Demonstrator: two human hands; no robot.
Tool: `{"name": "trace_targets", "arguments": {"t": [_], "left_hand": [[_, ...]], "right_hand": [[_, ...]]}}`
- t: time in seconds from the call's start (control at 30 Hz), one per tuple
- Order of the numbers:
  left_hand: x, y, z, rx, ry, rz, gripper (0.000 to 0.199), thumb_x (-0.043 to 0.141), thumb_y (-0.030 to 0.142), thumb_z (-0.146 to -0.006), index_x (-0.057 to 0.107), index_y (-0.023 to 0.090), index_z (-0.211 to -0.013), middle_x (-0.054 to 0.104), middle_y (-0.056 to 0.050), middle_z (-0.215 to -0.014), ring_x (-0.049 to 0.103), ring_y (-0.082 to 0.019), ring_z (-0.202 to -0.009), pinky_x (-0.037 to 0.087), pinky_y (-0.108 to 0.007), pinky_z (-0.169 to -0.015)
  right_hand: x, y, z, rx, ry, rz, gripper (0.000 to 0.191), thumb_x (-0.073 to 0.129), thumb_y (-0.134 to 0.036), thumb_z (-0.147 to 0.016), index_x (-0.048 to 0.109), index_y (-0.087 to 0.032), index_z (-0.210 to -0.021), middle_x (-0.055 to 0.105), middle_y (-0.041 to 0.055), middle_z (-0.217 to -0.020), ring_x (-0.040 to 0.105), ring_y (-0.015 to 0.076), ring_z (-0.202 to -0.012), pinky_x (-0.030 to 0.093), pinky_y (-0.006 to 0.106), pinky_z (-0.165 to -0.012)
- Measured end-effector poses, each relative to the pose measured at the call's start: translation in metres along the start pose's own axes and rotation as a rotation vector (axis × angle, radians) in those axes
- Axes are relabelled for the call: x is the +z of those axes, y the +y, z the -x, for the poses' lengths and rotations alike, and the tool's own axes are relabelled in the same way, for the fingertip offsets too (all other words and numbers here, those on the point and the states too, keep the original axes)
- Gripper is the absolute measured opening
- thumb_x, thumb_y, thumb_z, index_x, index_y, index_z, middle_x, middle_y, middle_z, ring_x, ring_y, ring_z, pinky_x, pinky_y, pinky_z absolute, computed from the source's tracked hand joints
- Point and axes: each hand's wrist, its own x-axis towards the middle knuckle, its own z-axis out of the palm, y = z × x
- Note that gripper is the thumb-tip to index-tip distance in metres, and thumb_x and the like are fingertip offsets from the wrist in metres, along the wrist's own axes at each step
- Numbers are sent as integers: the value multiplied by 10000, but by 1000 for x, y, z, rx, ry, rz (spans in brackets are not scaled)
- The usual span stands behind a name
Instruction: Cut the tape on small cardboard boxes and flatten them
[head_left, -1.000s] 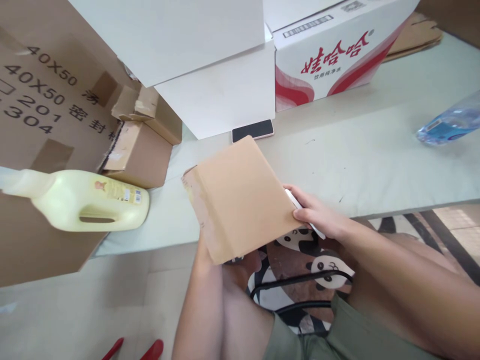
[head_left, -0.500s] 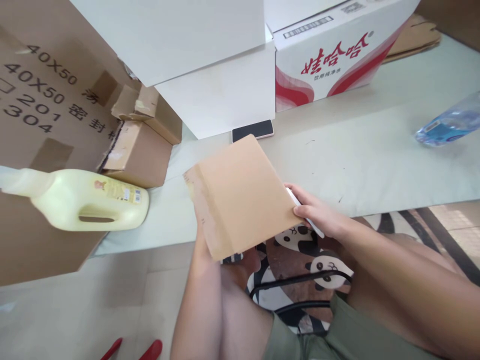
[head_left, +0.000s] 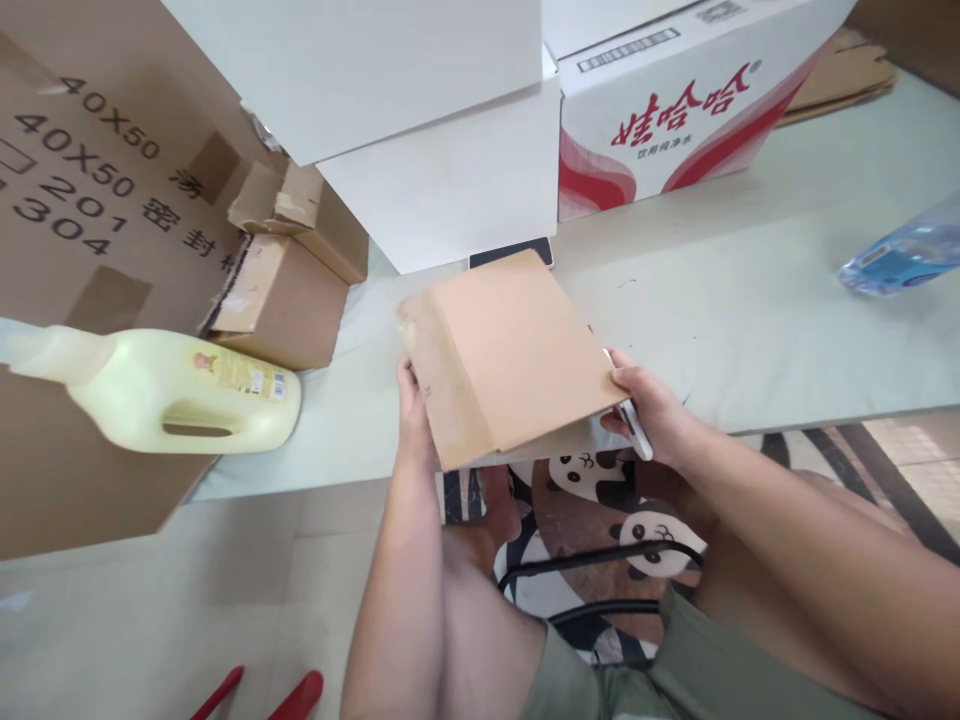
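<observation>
A flat brown cardboard piece (head_left: 525, 350), with a strip of tape along its left side, is held up between both hands over the table's front edge. My left hand (head_left: 412, 405) grips its left edge from beneath, and part of the fingers is hidden behind the cardboard. At the right corner my right hand (head_left: 649, 405) is closed on the cardboard, thumb on top. A slim white object (head_left: 636, 430) is also held in my right hand, under the cardboard; what it is cannot be made out fully. Behind the cardboard lies a dark phone (head_left: 540, 250), partly covered from view.
White boxes (head_left: 450, 180) and a red-and-white carton (head_left: 660, 130) stand at the back of the table (head_left: 750, 300). On the left are small brown boxes (head_left: 300, 300), a large carton (head_left: 112, 180) and a pale yellow jug (head_left: 195, 400). A plastic bottle (head_left: 900, 255) lies right.
The cardboard has shifted right and slightly up, tilting so that its underside edge shows. Fingers of my left hand have come into view at its left edge. My right hand has moved slightly right.
</observation>
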Motion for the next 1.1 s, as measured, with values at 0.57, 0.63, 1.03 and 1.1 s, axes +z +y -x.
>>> {"name": "trace_targets", "arguments": {"t": [0.57,0.63,1.03,1.1], "left_hand": [[-4,-23,-8,53,54,-8,466,698,537,-818,638,320,-1225,700,-26,-1268,577,-271,-1316,482,-435,-1097],[0,-19,-1,121,33,49,496,691,547,-808,621,344,-1254,658,-9,-1354,503,-266,-1395,452,-414,-1126],[7,-14,3,98,-128,-42,912,818,485,-712,345,447,-1491,315,-1,-1654,328,-284,-1511,375,-443,-1174],[7,-15,2,95,-155,-70,824,807,481,-731,414,426,-1452,288,4,-1666,298,-284,-1525,350,-443,-1191]], "right_hand": [[0,5,0,-31,22,49,530,526,-466,-719,474,-252,-1202,462,24,-855,367,143,-583,222,247,-375],[0,7,-1,-48,-1,45,549,553,-477,-716,478,-266,-1218,459,20,-877,379,141,-604,238,235,-372],[-1,8,1,-82,-15,121,514,552,-524,-764,487,-287,-1215,483,36,-933,425,164,-675,278,227,-392],[-1,8,1,-79,-30,130,527,559,-537,-771,481,-283,-1226,484,35,-951,423,156,-675,284,221,-397]]}}
